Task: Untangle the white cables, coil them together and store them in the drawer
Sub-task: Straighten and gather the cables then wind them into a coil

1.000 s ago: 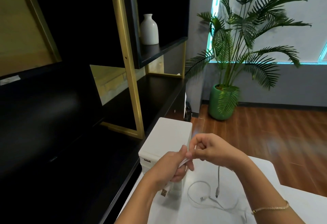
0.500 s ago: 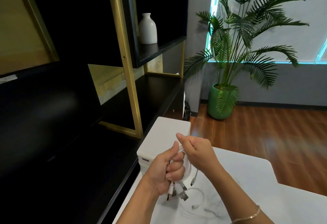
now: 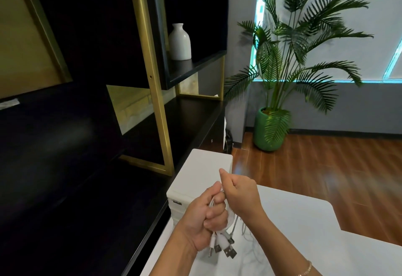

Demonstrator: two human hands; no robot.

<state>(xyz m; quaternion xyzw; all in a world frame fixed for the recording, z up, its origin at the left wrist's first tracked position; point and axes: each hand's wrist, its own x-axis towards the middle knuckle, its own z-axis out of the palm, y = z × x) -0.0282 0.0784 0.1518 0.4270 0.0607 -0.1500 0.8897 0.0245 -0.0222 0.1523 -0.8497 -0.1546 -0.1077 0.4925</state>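
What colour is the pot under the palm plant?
Glossy green round plant pot, clearest in the head view.

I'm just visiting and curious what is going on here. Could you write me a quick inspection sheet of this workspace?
Surface: white table, marbled near the hands.
Job's things: white cables bunched in a bundle, plug ends hanging below the fist; white drawer box on the table's far corner, drawers look closed.
Clutter: nothing seen.
Hands: left hand grips the bundle; right hand is curled at the top of the bundle, seemingly holding a strand.
Cables: a thin strand trails from the bundle to the table.
Surroundings: black and gold shelf with a white vase; potted palm on wood floor.
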